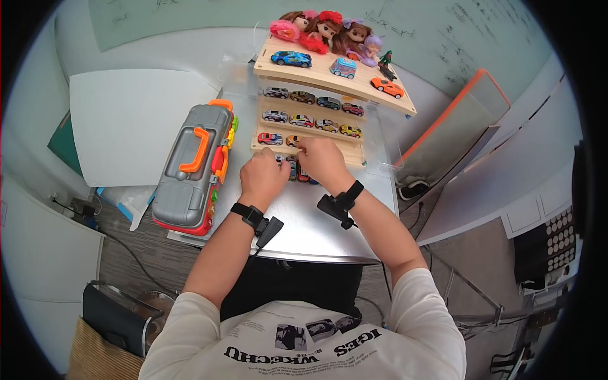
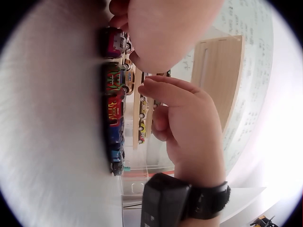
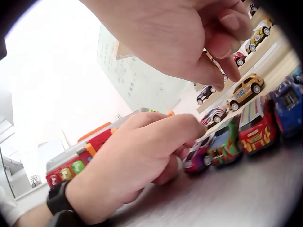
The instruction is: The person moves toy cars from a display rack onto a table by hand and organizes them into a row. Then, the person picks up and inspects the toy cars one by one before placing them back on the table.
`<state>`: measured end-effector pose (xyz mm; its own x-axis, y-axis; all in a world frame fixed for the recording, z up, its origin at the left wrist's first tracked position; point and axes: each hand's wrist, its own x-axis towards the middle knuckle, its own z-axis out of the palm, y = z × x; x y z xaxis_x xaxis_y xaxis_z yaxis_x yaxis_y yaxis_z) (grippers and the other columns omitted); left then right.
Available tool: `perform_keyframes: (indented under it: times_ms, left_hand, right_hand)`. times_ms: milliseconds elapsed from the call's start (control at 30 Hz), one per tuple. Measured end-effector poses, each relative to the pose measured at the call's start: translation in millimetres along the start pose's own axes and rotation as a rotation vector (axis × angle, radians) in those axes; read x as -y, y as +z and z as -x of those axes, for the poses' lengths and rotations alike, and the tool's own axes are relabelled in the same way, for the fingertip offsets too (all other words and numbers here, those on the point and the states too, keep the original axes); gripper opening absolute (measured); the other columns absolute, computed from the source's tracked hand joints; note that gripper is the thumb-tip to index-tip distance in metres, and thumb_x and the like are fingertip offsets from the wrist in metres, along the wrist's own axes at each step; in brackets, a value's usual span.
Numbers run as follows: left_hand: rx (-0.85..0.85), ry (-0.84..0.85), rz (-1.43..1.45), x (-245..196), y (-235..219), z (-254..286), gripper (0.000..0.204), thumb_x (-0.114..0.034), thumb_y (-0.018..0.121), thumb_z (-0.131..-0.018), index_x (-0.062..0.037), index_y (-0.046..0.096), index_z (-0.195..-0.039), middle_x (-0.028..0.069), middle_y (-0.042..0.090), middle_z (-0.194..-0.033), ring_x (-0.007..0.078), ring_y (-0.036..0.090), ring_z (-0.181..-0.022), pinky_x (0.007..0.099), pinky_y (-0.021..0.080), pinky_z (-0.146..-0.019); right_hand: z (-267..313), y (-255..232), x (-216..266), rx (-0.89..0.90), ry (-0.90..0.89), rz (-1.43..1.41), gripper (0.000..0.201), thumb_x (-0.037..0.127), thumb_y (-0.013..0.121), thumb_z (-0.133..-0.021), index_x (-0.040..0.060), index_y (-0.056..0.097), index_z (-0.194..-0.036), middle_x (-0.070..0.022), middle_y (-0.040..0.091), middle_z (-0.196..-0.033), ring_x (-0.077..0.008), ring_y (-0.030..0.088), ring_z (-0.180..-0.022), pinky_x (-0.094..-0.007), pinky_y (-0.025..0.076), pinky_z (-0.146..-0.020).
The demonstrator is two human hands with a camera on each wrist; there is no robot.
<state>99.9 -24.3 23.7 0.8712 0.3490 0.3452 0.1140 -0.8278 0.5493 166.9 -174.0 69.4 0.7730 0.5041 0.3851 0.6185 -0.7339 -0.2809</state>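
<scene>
Your left hand (image 1: 263,177) and right hand (image 1: 323,163) sit side by side, knuckles up, fingers (image 3: 182,130) curled downward. Both forearms reach forward, converging, with a strap on each wrist.

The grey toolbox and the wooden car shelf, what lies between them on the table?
In the head view, only bare tabletop lies between the grey toolbox and the wooden car shelf.

Both hands cover most of the toy car row (image 1: 297,172) from above, so can't tell what the right hand (image 1: 323,161) pinches. Dolls (image 1: 329,28) too small for detail.
</scene>
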Motion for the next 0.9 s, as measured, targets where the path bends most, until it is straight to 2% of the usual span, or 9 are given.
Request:
perform_keyframes:
  times_ms: [100, 167, 200, 267, 467, 767, 900]
  left_hand:
    - [0.036, 0.029, -0.017, 2, -1, 1, 0.035, -0.032, 0.072, -0.084, 0.0026, 0.070, -0.089, 0.0236, 0.073, -0.088, 0.0416, 0.074, -0.081, 0.0512, 0.060, -0.072]
    - [0.040, 0.046, -0.035, 4, 1, 1, 0.034, -0.030, 0.072, -0.085, 0.0031, 0.070, -0.091, 0.0238, 0.073, -0.088, 0.0416, 0.074, -0.079, 0.0511, 0.060, -0.071]
    - [0.038, 0.059, -0.052, 3, 1, 0, 0.033, -0.028, 0.071, -0.086, 0.0036, 0.070, -0.092, 0.0241, 0.073, -0.087, 0.0417, 0.075, -0.078, 0.0510, 0.061, -0.071]
    - [0.065, 0.050, -0.052, 3, 0, 0, 0.032, -0.028, 0.070, -0.086, 0.0033, 0.070, -0.092, 0.0242, 0.074, -0.086, 0.0418, 0.075, -0.078, 0.0511, 0.061, -0.071]
    - [0.089, 0.034, -0.062, 3, 1, -2, 0.033, -0.030, 0.068, -0.086, 0.0027, 0.069, -0.091, 0.0249, 0.074, -0.083, 0.0425, 0.074, -0.077, 0.0522, 0.060, -0.071]
    - [0.059, 0.024, -0.036, 5, 2, -1, 0.033, -0.031, 0.069, -0.085, 0.0020, 0.070, -0.090, 0.0255, 0.073, -0.084, 0.0431, 0.074, -0.079, 0.0528, 0.059, -0.073]
    - [0.063, 0.022, -0.023, 5, 2, -2, 0.033, -0.031, 0.069, -0.085, 0.0018, 0.070, -0.090, 0.0256, 0.073, -0.084, 0.0433, 0.073, -0.079, 0.0529, 0.059, -0.073]
  right_hand:
    - [15, -15, 10, 0.086, 0.031, 0.003, 0.016, 0.012, 0.065, -0.085, 0.0038, 0.076, -0.093, -0.0207, 0.074, -0.089, -0.0404, 0.073, -0.083, -0.0500, 0.060, -0.076]
    - [27, -22, 6, 0.142, 0.146, 0.208, 0.017, 0.014, 0.067, -0.085, 0.0021, 0.076, -0.093, -0.0220, 0.075, -0.093, -0.0409, 0.074, -0.085, -0.0494, 0.061, -0.077]
    - [32, -25, 1, 0.141, 0.150, 0.210, 0.017, 0.014, 0.067, -0.085, 0.0021, 0.076, -0.093, -0.0220, 0.075, -0.093, -0.0409, 0.074, -0.085, -0.0494, 0.061, -0.077]
    - [41, -34, -11, 0.198, 0.288, 0.295, 0.019, 0.015, 0.067, -0.086, 0.0000, 0.075, -0.093, -0.0231, 0.075, -0.095, -0.0411, 0.075, -0.087, -0.0496, 0.061, -0.078]
    - [59, -42, -40, 0.245, 0.357, 0.213, 0.024, 0.018, 0.070, -0.086, -0.0018, 0.074, -0.098, -0.0247, 0.075, -0.096, -0.0418, 0.074, -0.092, -0.0492, 0.060, -0.080]
    - [56, -46, -45, 0.328, 0.393, 0.277, 0.020, 0.015, 0.070, -0.085, -0.0021, 0.075, -0.094, -0.0247, 0.075, -0.096, -0.0423, 0.073, -0.092, -0.0493, 0.060, -0.080]
    - [38, -44, -60, 0.256, 0.348, 0.286, 0.019, 0.014, 0.070, -0.085, -0.0005, 0.076, -0.095, -0.0243, 0.075, -0.096, -0.0428, 0.073, -0.092, -0.0497, 0.060, -0.080]
